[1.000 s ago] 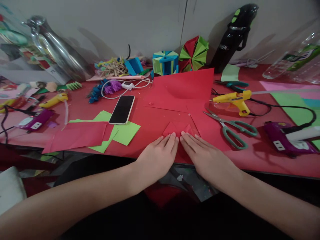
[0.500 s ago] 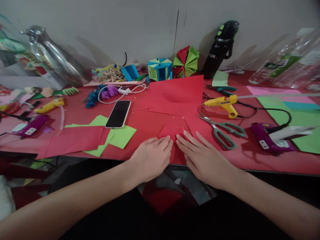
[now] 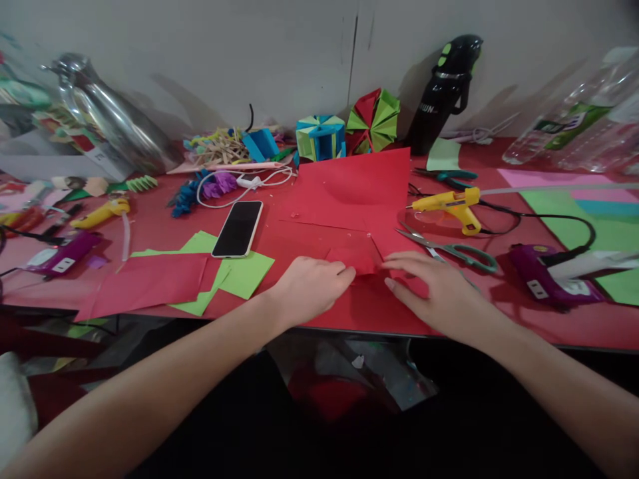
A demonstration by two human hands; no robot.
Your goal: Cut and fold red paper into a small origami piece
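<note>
Between my hands is a small folded piece of red paper (image 3: 357, 259), raised a little off the red tabletop near its front edge. My left hand (image 3: 315, 285) is closed on the paper's left side, thumb and fingers pinched together. At the paper's right side my right hand (image 3: 434, 287) is open, its thumb and fingers apart and the fingertips close to the paper's edge. A large red sheet (image 3: 352, 189) lies just behind. Partly behind my right hand lie green-handled scissors (image 3: 466, 254).
A phone (image 3: 237, 229) rests on green paper squares (image 3: 247, 274) at left, beside red sheets (image 3: 144, 286). A yellow glue gun (image 3: 452, 207) and a purple power strip (image 3: 552, 276) stand at right. Paper models (image 3: 321, 138), a black bottle (image 3: 444, 93) and a steel jug (image 3: 110, 113) line the wall.
Both hands have lifted from pressing flat on the folded red paper. The left now pinches its side, and the right has moved a little to the right. The paper is raised.
</note>
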